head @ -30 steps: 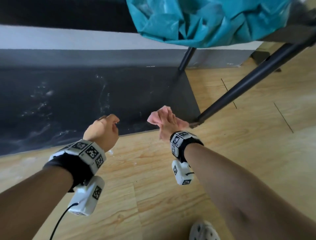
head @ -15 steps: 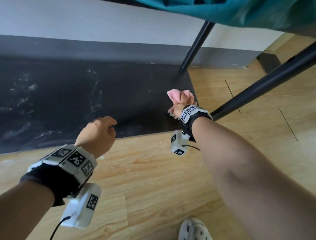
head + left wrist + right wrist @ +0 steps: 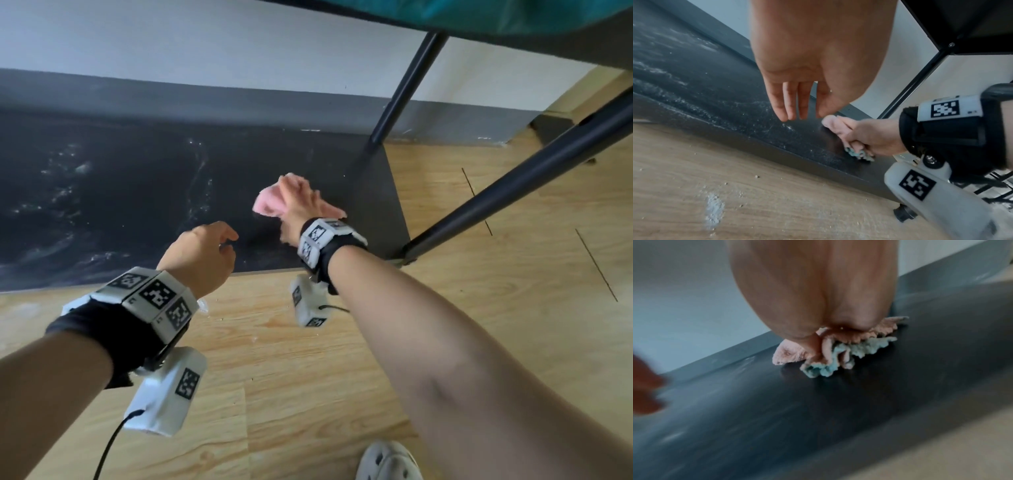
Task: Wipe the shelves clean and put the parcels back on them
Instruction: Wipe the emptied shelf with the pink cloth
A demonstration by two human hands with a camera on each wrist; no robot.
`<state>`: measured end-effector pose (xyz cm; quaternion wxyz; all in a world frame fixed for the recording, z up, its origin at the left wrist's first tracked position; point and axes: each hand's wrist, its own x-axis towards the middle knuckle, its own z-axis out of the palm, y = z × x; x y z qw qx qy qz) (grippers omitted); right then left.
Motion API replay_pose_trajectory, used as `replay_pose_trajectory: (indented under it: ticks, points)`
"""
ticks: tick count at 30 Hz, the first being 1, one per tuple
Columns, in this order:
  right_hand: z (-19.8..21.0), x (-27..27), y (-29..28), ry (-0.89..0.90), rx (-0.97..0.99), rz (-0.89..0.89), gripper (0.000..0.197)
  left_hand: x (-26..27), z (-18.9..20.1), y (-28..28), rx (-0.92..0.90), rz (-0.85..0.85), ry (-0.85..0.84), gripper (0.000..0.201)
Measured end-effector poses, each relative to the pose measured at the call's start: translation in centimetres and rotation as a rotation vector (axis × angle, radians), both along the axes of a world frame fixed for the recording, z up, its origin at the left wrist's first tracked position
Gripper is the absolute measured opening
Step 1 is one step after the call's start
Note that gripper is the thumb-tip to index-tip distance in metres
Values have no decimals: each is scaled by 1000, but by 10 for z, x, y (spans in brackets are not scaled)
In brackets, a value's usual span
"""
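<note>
Right hand [image 3: 298, 205] is bunching a pink cloth [image 3: 269, 205] w/ a blue-green underside, fingers curled into it, pressing it flat onto the black bottom shelf [image 3: 137, 192] near the shelf's right end. From the left wrist cam the cloth [image 3: 840, 125] is sitting b/w palm and shelf top, blue fringe poking out at the front edge; right wrist cam is showing the same cloth [image 3: 830, 356] crumpled under the palm, touching the board. Left hand [image 3: 200, 255] is hanging just above the shelf's front edge, left of the right hand, grip released, holding nothing, fingers [image 3: 789, 104] pointing down and loosely straight.

Shelf surface left of the cloth is carrying whitish dust streaks [image 3: 61, 195]; the patch round the cloth is looking darker. Black frame legs [image 3: 404, 85] are rising at the shelf's right corners. Teal parcel bag [image 3: 513, 13] is sitting on the tier above, top right. Wood-look floor [image 3: 308, 394] is showing crumbs & a pale dust smear [image 3: 714, 209] just in front of the shelf. White shoe [image 3: 388, 462] at bottom edge.
</note>
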<state>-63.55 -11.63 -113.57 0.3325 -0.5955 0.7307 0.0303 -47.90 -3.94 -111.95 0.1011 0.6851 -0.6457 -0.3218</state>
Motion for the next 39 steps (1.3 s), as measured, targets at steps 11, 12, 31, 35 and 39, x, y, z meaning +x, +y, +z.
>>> replay_pose_trajectory:
  ticks: [11,12,31,35,39]
  points:
    - [-21,-111,-27,131,-288,-230,58,-12,11,-37,11,-127,-236,34]
    - [-24,-96,-34,95,-271,-198,62,-12,14,-41,15,-131,-257,35]
    - [-30,-56,-68,-74,-164,162,58,-9,41,-75,-13,-136,-392,30]
    - [-15,-20,-72,-46,-73,188,65,-14,44,-78,-38,-157,-400,31]
    - [4,-78,-110,-8,-62,-343,82,-12,51,-80,-83,-199,-385,30]
